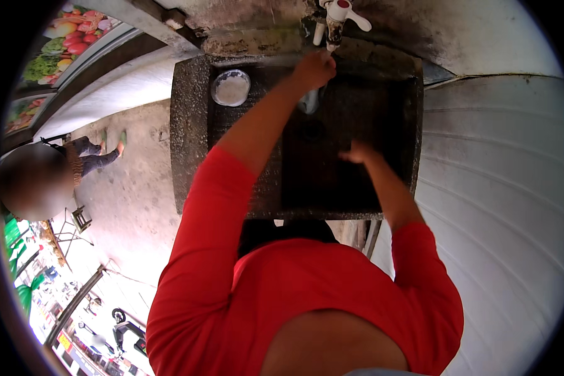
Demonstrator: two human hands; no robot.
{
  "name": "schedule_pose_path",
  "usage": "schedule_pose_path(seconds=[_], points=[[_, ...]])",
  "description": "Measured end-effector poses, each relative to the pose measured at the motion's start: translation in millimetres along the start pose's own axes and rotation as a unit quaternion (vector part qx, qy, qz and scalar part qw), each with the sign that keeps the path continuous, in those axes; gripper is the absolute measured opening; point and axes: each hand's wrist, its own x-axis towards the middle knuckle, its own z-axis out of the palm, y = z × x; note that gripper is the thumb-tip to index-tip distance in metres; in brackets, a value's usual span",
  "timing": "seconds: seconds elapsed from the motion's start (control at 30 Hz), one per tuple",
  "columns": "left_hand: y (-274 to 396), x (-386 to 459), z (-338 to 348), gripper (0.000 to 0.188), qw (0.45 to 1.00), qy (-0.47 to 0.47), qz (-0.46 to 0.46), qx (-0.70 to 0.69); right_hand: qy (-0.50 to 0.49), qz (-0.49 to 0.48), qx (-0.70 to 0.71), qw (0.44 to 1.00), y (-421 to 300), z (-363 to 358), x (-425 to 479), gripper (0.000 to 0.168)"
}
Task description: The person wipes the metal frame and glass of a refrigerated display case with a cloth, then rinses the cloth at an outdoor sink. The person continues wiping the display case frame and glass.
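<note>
Under the spout of a tap with a white lever handle (343,13) is my left hand (312,71), its fingers bent. A pale grey, cloth-like item (309,101) hangs just below this hand and appears held in it; its folds are too blurred to name it more exactly. Over the dark basin of a stone sink (188,127), my right hand (358,152) reaches in from the right with fingers apart, slightly blurred, and nothing visible in it. The drain (311,130) lies between the two hands.
A round bowl (231,88) with whitish contents sits on the sink's ribbed left side. White sheeting (493,164) borders the sink on the right. At the far left a person (94,155) is on the concrete floor (136,155), near a small stool (81,219).
</note>
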Motion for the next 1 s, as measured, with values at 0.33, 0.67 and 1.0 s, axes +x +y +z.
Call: schedule_pose_path(seconds=[0.33, 0.67, 1.0], points=[[48.8, -195.4, -143.7, 0.021, 0.960, 0.013, -0.050, -0.276, 0.215, 0.005, 0.108, 0.970, -2.5, 32.1, 28.0, 0.069], [-50.8, -284.6, -142.6, 0.034, 0.938, -0.110, -0.212, 0.250, 0.282, -0.268, 0.444, 0.808, -108.3, -105.1, 24.7, 0.048], [147.3, -62.2, -106.7, 0.039, 0.858, 0.232, 0.404, 0.216, 0.310, -0.304, 0.462, 0.774, -120.5, -110.9, 8.5, 0.048]])
